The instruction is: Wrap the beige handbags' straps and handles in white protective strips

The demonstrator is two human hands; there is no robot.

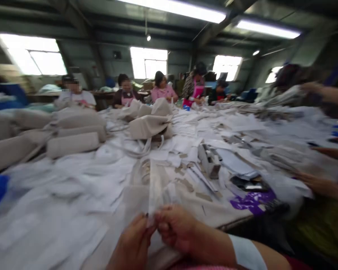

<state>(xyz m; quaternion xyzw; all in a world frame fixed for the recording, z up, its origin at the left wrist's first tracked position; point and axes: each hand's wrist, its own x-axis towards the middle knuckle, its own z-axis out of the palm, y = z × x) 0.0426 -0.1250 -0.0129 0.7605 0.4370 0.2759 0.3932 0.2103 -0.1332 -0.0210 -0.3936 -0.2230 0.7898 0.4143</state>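
At the near edge of the table, my left hand [133,240] and my right hand [176,227] meet with their fingertips pinched together. Between them they grip the near end of a translucent whitish sheet [154,187]; whether it is plastic film or thin cloth I cannot tell. It stretches away from me over the table, with a fold along its middle. A beige curved item [145,170] shows at its far end. White cloth pieces [59,195] lie to the left of my left hand. Beige scraps [186,183] lie beyond my right hand.
Beige padded pieces [73,144] are heaped at left, and a beige bag-like item with straps [148,127] stands mid-table. A grey box [209,161] and a purple patterned cloth [253,200] lie right. Another person's hand [317,183] reaches in there. Several people sit or stand across the table.
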